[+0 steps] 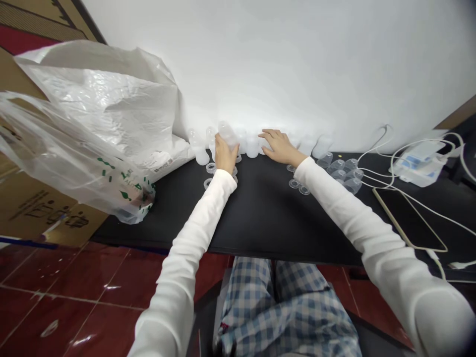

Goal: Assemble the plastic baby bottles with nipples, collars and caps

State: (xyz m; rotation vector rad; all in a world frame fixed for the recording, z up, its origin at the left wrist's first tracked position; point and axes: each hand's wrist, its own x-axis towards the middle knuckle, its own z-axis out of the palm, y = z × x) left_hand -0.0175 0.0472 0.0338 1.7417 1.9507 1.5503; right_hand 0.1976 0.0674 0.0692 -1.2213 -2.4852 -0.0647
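Plastic bag (pixel 100 114) L; smartphone (pixel 409 219), white cables (pixel 373 141) R.

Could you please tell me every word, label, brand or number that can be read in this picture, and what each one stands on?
Nothing here can be read with certainty.
Green print on the clear plastic bag: too creased to read.
Label on the white plastic sack: too small to read.
Dark print on the cardboard box: too blurred to read.
Blue marks on the white device: too small to read.
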